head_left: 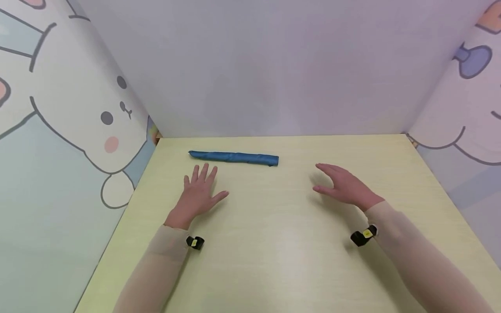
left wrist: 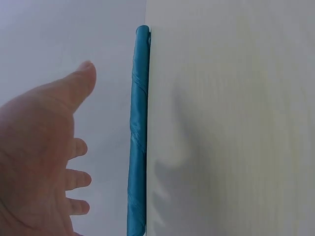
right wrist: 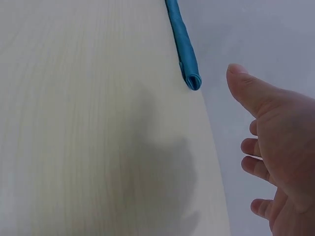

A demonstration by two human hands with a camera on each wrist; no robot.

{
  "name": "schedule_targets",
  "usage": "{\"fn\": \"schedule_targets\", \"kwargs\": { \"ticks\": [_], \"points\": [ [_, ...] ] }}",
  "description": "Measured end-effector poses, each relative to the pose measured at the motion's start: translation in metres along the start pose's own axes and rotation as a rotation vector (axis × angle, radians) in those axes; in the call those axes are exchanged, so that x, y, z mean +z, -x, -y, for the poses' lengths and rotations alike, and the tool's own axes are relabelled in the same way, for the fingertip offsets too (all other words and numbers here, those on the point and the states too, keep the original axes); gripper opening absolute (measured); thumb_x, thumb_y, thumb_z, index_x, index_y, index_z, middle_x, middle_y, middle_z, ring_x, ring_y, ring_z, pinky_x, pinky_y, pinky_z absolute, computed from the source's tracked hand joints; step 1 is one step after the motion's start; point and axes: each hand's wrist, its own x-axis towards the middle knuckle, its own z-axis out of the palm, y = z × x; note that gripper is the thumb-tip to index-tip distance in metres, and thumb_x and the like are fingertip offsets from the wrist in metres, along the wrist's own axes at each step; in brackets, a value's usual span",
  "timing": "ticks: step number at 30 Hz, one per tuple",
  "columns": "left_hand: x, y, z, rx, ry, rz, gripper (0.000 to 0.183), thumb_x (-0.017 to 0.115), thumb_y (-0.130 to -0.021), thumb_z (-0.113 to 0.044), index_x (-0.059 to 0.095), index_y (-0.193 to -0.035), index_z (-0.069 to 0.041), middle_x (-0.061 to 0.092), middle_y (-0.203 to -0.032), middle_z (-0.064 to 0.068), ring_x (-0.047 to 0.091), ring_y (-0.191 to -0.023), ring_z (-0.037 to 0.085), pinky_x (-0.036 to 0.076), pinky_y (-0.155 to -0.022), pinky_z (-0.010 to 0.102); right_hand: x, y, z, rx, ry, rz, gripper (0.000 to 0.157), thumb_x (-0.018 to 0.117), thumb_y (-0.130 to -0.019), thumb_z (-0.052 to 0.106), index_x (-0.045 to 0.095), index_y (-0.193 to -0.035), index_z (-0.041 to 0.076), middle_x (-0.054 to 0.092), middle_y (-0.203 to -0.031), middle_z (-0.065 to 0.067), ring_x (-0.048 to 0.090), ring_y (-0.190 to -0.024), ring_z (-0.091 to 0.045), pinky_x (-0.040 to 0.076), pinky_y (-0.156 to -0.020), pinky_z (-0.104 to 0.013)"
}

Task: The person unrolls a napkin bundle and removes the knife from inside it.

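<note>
A long, thin roll of blue cloth lies crosswise near the back of the table. In the right wrist view the end of the blue roll shows its wound layers. My left hand hovers just in front of the roll's left half, fingers spread, touching nothing. The left wrist view has that hand beside the roll, thumb raised. To the right of the roll, my right hand is held above the table with its thumb apart from the fingers, holding nothing.
The pale wooden table ends at a plain whitish back panel. Side panels with cartoon prints stand at the left and right. Each sleeve carries a small black wrist camera.
</note>
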Motion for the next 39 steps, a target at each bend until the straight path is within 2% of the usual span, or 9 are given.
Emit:
{"fn": "schedule_targets", "kwargs": {
  "ticks": [8, 18, 27, 33, 39],
  "points": [
    [0.002, -0.031, -0.012, 0.015, -0.041, 0.043, 0.092, 0.034, -0.088, -0.076, 0.015, -0.156, -0.017, 0.006, -0.16, 0.015, 0.0, -0.145, 0.041, 0.007, -0.106, 0.069, 0.013, -0.043, 0.022, -0.025, -0.044, 0.034, 0.073, 0.059, -0.09, 0.055, 0.042, -0.145, 0.01, 0.043, -0.146, -0.011, 0.036, -0.136, -0.031, 0.028, -0.109, -0.048],
    [0.004, -0.064, -0.025, 0.051, -0.077, 0.081, 0.085, 0.032, -0.092, -0.071, 0.015, -0.156, -0.017, 0.01, -0.16, 0.015, 0.003, -0.145, 0.042, 0.01, -0.106, 0.069, 0.034, -0.091, 0.034, -0.058, -0.015, 0.079, 0.065, 0.055, -0.094, 0.051, 0.046, -0.143, 0.01, 0.047, -0.143, -0.009, 0.04, -0.133, -0.029, 0.03, -0.108, -0.045],
    [0.009, -0.092, -0.024, -0.001, -0.091, 0.095, 0.079, 0.029, -0.096, -0.066, 0.018, -0.155, -0.015, 0.013, -0.159, 0.016, 0.009, -0.143, 0.045, 0.015, -0.105, 0.068, 0.045, -0.129, 0.042, -0.08, 0.02, 0.065, 0.06, 0.059, -0.094, 0.045, 0.049, -0.14, 0.008, 0.05, -0.14, -0.01, 0.043, -0.131, -0.028, 0.031, -0.108, -0.044],
    [0.013, -0.108, -0.027, -0.033, -0.091, 0.104, 0.079, 0.028, -0.096, -0.066, 0.018, -0.155, -0.016, 0.012, -0.159, 0.017, 0.009, -0.143, 0.045, 0.015, -0.105, 0.069, 0.051, -0.144, 0.048, -0.076, 0.034, 0.086, 0.059, 0.062, -0.093, 0.042, 0.05, -0.139, 0.006, 0.052, -0.139, -0.011, 0.044, -0.13, -0.029, 0.032, -0.108, -0.044],
    [0.016, -0.116, -0.036, -0.061, -0.092, 0.138, 0.078, 0.027, -0.096, -0.066, 0.014, -0.156, -0.018, 0.011, -0.16, 0.015, 0.01, -0.142, 0.046, 0.013, -0.105, 0.069, 0.059, -0.156, 0.048, -0.079, 0.057, 0.051, 0.053, 0.062, -0.094, 0.038, 0.054, -0.137, 0.007, 0.055, -0.134, -0.011, 0.048, -0.125, -0.028, 0.036, -0.105, -0.043]
  ]
}}
